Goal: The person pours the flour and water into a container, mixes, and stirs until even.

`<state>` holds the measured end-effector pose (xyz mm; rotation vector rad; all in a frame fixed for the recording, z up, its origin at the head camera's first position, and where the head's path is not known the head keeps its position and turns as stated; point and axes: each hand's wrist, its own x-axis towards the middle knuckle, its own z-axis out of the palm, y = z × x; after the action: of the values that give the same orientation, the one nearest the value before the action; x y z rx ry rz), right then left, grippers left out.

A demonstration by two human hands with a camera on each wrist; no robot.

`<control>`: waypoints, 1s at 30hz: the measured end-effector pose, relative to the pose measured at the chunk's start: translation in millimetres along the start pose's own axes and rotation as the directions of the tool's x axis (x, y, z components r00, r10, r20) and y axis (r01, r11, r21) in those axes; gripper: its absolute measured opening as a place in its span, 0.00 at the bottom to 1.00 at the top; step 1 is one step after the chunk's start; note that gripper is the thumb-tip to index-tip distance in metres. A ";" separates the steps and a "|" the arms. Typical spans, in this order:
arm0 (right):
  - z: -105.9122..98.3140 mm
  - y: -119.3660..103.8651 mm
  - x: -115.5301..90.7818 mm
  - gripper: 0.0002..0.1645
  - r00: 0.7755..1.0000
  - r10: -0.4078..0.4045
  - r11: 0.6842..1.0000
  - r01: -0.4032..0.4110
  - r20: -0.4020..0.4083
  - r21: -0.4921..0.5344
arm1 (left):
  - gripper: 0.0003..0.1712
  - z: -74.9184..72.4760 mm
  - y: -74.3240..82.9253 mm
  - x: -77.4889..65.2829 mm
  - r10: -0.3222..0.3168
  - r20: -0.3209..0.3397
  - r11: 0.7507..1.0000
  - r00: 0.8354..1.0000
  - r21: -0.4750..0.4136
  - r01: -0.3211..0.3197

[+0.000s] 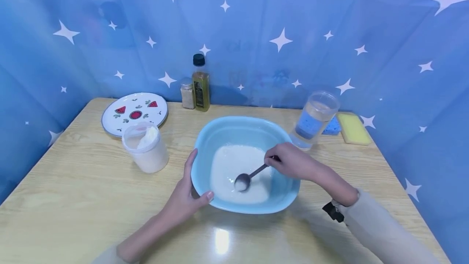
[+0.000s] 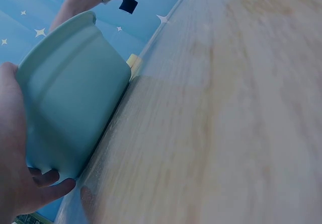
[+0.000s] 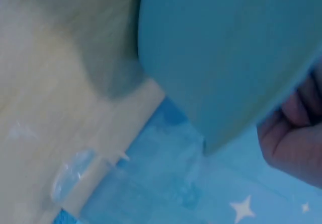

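A light blue plastic basin [image 1: 234, 130] stands on the table with milky white liquid [image 1: 227, 164] in it. My left hand [image 1: 185, 199] grips the basin's near left side, thumb over the rim. In the left wrist view, that hand's fingers [image 2: 56, 190] lie low against the outer wall. A dark spoon [image 1: 242, 182] is pinched by its handle in my right hand [image 1: 293, 161], which is above the basin's right side. The spoon's bowl is at the liquid and carries some of it. In the right wrist view, the basin wall hides the spoon.
Left of the basin is a tub of white powder [image 1: 152, 156], beside a watermelon-patterned plate [image 1: 135, 105]. An oil bottle [image 1: 200, 89] and a shaker jar [image 1: 187, 96] stand behind. To the right are a clear water pitcher [image 1: 314, 121], a blue sponge [image 1: 332, 127] and a yellow sponge [image 1: 353, 128].
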<state>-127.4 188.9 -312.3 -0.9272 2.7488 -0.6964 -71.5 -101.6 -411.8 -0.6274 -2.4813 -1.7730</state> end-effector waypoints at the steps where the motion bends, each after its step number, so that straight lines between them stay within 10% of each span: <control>1: 0.2 0.6 0.2 0.11 0.999 0.029 0.999 -0.029 -0.027 -0.017 | 0.60 -0.1 -0.2 -0.9 -0.003 0.000 1.000 1.000 0.000 0.003; 6: 14.3 -4.4 10.6 0.09 0.994 0.050 0.999 -0.048 -0.098 0.022 | 0.60 -1.2 -1.5 -3.4 0.009 -0.009 1.000 1.000 0.006 -0.009; 14: 4.8 -7.0 7.2 0.12 0.991 0.001 0.995 -0.015 0.133 0.104 | 0.60 1.2 -3.1 0.2 0.017 0.005 1.000 1.000 -0.014 -0.017; 22: 5.4 -5.6 19.8 0.11 1.000 0.002 1.000 -0.002 -0.021 0.012 | 0.60 -0.1 -0.7 2.7 0.028 0.004 0.999 1.000 -0.020 -0.028; 30: -4.0 -5.8 6.8 0.14 0.987 -0.028 0.998 0.019 0.159 0.055 | 0.60 -0.5 -2.7 1.8 0.050 0.002 0.999 0.999 -0.022 -0.050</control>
<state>-130.9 182.2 -306.0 -0.9610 2.5715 -0.6656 -74.1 -102.2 -413.6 -0.6869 -2.4286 -1.7859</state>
